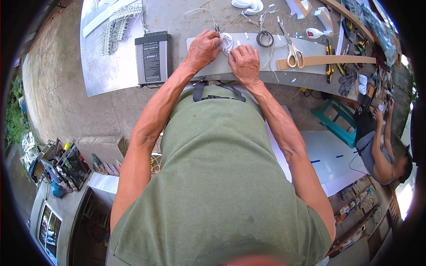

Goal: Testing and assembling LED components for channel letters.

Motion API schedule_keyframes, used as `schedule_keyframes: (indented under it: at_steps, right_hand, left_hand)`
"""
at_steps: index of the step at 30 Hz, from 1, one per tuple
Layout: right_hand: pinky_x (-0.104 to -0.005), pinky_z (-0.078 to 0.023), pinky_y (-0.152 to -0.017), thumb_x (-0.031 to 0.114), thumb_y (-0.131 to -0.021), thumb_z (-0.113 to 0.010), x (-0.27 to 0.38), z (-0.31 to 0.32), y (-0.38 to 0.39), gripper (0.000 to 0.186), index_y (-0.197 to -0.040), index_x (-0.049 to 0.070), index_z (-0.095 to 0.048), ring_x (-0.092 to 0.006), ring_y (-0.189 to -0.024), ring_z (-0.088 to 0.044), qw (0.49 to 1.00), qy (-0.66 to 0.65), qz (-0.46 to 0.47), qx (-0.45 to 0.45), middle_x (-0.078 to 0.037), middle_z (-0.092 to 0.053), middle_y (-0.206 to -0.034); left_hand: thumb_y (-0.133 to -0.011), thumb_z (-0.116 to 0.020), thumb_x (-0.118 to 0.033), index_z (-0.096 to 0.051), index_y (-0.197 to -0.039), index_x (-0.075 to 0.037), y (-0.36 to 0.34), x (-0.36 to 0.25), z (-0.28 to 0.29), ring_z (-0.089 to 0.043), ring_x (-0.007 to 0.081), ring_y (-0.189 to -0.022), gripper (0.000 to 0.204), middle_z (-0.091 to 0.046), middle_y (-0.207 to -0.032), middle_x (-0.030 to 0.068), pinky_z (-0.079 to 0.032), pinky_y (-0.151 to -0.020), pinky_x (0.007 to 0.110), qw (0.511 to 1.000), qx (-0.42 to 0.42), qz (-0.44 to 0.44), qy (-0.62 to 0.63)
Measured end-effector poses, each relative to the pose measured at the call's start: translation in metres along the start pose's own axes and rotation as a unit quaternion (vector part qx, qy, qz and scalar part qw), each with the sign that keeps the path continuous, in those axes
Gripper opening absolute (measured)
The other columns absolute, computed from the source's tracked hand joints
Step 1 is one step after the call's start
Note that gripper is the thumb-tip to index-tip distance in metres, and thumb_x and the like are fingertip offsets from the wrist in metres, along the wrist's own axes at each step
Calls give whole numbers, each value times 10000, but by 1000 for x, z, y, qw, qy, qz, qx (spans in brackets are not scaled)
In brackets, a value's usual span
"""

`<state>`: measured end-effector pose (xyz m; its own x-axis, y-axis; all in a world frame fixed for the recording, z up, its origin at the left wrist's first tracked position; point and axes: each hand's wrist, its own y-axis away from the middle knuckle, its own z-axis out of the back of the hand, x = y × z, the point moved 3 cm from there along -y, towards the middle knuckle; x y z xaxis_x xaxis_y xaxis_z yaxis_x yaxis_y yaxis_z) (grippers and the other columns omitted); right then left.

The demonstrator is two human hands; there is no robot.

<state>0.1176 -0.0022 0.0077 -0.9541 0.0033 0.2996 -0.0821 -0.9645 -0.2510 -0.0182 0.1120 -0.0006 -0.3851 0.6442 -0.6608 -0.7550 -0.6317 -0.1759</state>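
A small white curved piece (226,42), shaped like a ring or a letter, lies on a pale sheet (202,64) in front of me. My left hand (204,48) is closed on its left edge, thumb and fingertips pinching it. My right hand (245,63) is at its lower right side with fingers curled down; its fingertips are partly hidden, so what they grip is unclear. A thin wire (212,17) runs up from beside my left fingers. Right of my hands lie a black tape roll (265,39) and cream-handled scissors (294,55).
A grey power supply box (153,60) and white LED module strings (117,29) are at left. White letter shapes (298,8), a glue bottle (316,33), a brown strip (328,61) and tools lie right. A co-worker (381,150) sits near a green stool (336,119).
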Motion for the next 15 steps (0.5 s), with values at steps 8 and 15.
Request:
schedule_keyframes:
  at_steps: [8,15]
  right_hand:
    - [-402,-433,-756,121,-770,-717,-3,-3,0,130,-852,76,-626,-256,-861,-587,995,-89,-39,-7,-67,-582,-848]
    - [-410,-463,-752,95,-792,-717,-5,1,9,129,-868,72,-616,-267,-854,-598,993,-98,-57,-20,-80,-586,-851]
  left_hand:
    - [-779,-788,-117,-764,-931,-32,-9,2,0,-629,274,-1059,176,-692,-1128,81,-520,-938,362,996,44,-68,-30]
    - [-783,-789,-136,-771,-1002,-121,-9,7,3,-599,255,-1112,220,-685,-1145,35,-468,-933,391,996,61,-61,-30]
